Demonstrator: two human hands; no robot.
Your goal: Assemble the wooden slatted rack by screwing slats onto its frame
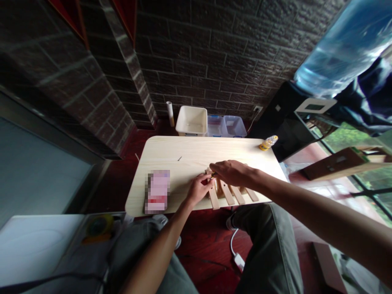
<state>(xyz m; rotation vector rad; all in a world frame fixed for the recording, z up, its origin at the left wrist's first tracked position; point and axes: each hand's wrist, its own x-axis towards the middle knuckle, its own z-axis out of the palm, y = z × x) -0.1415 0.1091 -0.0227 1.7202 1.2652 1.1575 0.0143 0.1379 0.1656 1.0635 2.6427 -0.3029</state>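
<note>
Several flat wooden slats (227,193) lie side by side at the table's near edge, with round holes in some and brownish material between them. My left hand (199,188) is closed at the leftmost slat, its fingertips pinching near a small yellow and black item (213,174). Over that item, my right hand (229,170) is closed with its fingers curled, palm down; it appears to grip the yellow and black tool, mostly hidden under it. A small dark screw-like piece (179,158) lies alone on the tabletop.
The pale wooden table (165,148) bears a blurred pink item (157,191) at left and a yellow-capped bottle (268,143) at the far right corner. Behind it stand a cream bin (192,119) and clear bins (234,125). A white power strip (239,261) lies on the floor.
</note>
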